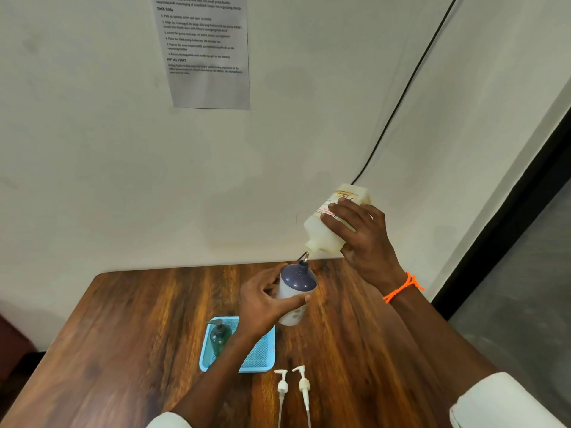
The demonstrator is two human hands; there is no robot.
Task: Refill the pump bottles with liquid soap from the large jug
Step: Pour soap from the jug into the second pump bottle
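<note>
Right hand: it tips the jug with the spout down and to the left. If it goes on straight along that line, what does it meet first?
Probably the open neck of the pump bottle held by the left hand. The jug spout in the right hand hangs just above it, though depth is unclear.

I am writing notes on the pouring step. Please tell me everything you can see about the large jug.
The large jug is a pale cream, translucent-looking plastic bottle with a squarish body and a short narrow neck. A label with red and yellow print runs along one side. It is tipped steeply, neck down and to the left, in the air above the table's far edge. Its open mouth sits just above the opening of the pump bottle. The right hand grips its body; nothing else touches it.
</note>
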